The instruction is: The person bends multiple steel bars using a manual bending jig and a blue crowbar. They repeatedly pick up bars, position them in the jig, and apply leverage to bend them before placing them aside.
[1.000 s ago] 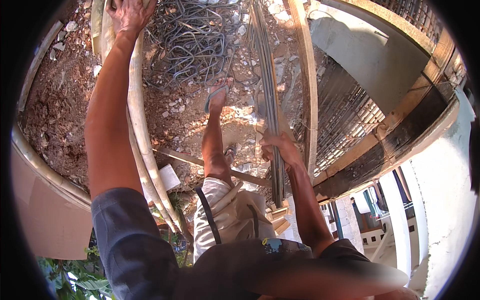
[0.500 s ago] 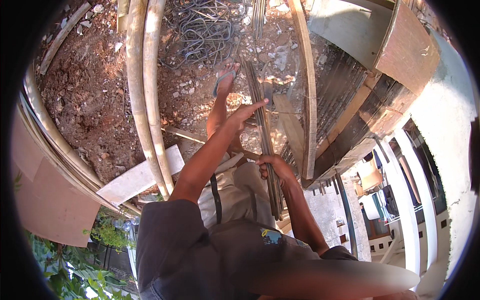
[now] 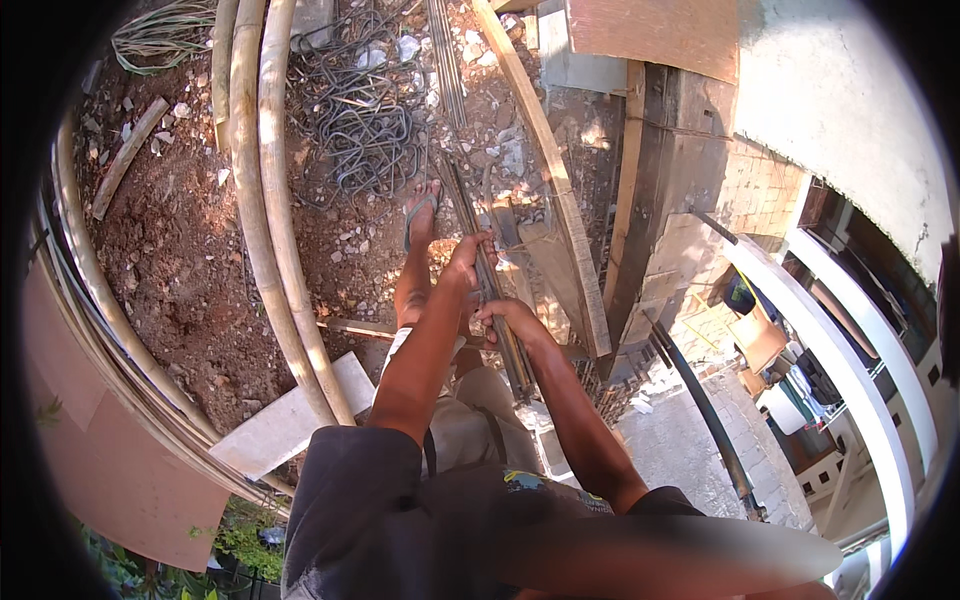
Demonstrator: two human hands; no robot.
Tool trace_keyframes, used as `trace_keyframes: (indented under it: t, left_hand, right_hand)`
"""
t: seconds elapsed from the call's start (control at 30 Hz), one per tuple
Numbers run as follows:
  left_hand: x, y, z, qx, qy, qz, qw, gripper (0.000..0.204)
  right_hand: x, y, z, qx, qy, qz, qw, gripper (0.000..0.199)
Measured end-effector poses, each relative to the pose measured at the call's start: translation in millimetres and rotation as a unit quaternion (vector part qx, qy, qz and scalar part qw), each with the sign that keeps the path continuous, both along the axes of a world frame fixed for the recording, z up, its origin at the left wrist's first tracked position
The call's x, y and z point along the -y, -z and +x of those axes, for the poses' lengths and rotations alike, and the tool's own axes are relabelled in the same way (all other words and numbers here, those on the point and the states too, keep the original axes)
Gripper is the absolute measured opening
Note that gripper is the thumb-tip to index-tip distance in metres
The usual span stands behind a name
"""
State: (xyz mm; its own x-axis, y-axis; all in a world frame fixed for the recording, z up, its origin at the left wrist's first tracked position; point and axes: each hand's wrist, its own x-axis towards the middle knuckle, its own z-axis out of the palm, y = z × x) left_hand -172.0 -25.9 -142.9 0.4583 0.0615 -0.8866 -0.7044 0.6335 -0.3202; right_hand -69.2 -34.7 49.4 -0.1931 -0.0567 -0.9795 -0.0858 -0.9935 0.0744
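1. Ground (image 3: 180,320), reddish earth with pale stones, beneath the whole lot
2. Bamboo poles (image 3: 242,130), long and curved in this view, toward the ground's left side
3. Wooden beam (image 3: 555,175), squared, slanting along the ground's right side
4. Tangle of bent metal bars (image 3: 360,125), heaped at the ground's far edge
5. Pale board (image 3: 268,437), flat, at the near end of the bamboo poles
6. Bundle of rods (image 3: 513,355), thin, dark, held slantwise above the ground between bamboo poles and beam; judged to be metal, so stiff, fairly heavy, not fragile, liable to slide against one another; best taken with two spaced holds about the middle, clear of the ends
7. Left hand (image 3: 467,260), grip closed round the bundle, farther along; some fingers hidden
8. Right hand (image 3: 508,317), grip closed round the bundle just nearer the body; fingers curled, tightness cannot be told
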Motion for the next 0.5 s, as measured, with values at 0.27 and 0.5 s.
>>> trace_keyframes:
  t: [0.27, 0.5]
  left_hand:
    - [87.7, -165.3, 29.9, -0.003, -0.074, 0.029, 0.997, 0.022]
    - [110.4, -275.6, 37.8, -0.082, -0.067, 0.178, 0.978, 0.031]
  right_hand:
    - [88.1, -154.3, 51.3, -0.023, -0.115, 0.120, 0.986, 0.033]
    - [156.6, -228.1, 77.3, -0.015, -0.161, 0.201, 0.966, 0.059]
